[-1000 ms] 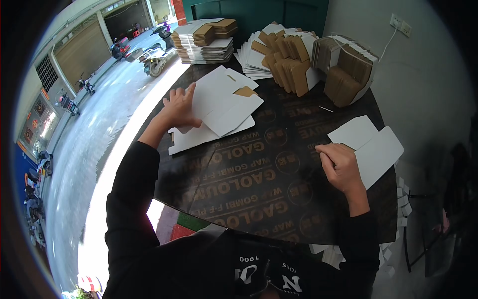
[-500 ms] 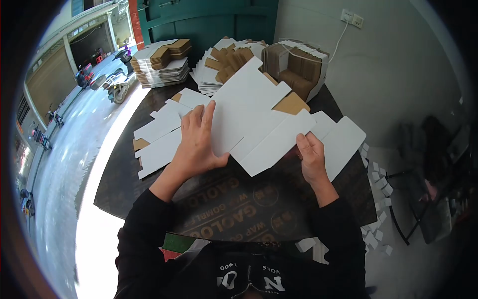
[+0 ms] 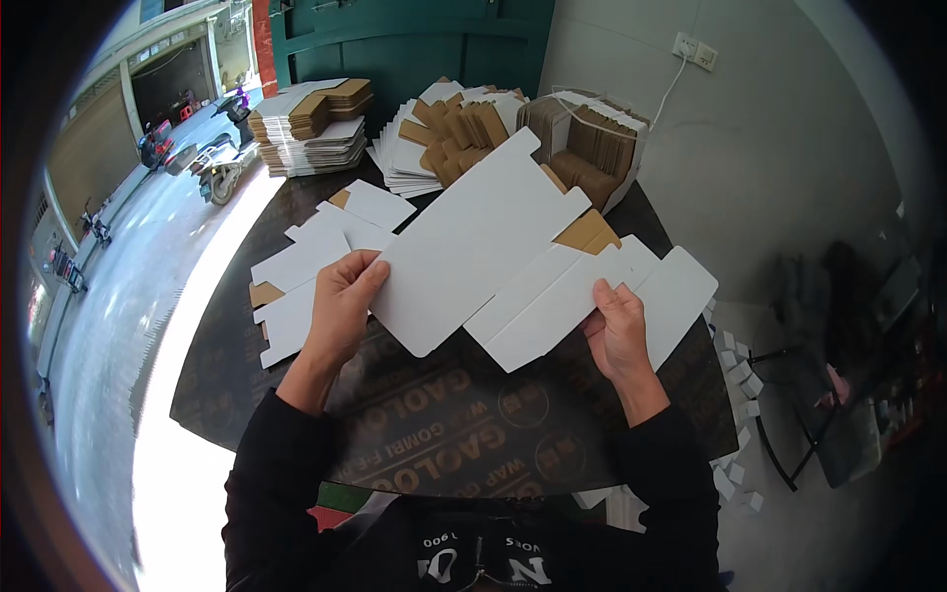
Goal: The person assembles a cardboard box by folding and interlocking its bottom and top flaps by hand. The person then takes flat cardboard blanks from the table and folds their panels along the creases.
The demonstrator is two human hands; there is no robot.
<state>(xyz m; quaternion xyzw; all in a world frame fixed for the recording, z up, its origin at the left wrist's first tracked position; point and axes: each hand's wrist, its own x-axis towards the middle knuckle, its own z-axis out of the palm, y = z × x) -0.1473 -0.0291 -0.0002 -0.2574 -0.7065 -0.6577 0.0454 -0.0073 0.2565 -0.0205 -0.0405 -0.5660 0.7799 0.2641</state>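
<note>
Between my hands is a flat die-cut cardboard box blank [image 3: 464, 237], white on the face toward me, with a brown flap at its upper right. My left hand [image 3: 343, 301] pinches its left edge, thumb on top. On the opposite side my right hand [image 3: 619, 331] grips the lower right panel, with the thumb on the white face and the fingers partly hidden beneath. Another white blank [image 3: 306, 266] lies on the dark table [image 3: 395, 414] left of the held one. To the right, a further white blank [image 3: 681, 296] shows partly behind my right hand.
Along the table's back stand a stack of folded blanks [image 3: 311, 138], a fanned pile [image 3: 454, 128] and a strapped bundle [image 3: 592, 148]. A green door [image 3: 414, 44] and grey wall rise behind. Small white pieces [image 3: 745, 385] litter the floor at right; a street with scooters lies left.
My left hand has gone from open fingers lying over the blank to pinching its left edge. The held blank has shifted slightly down and right; my right hand keeps its grip.
</note>
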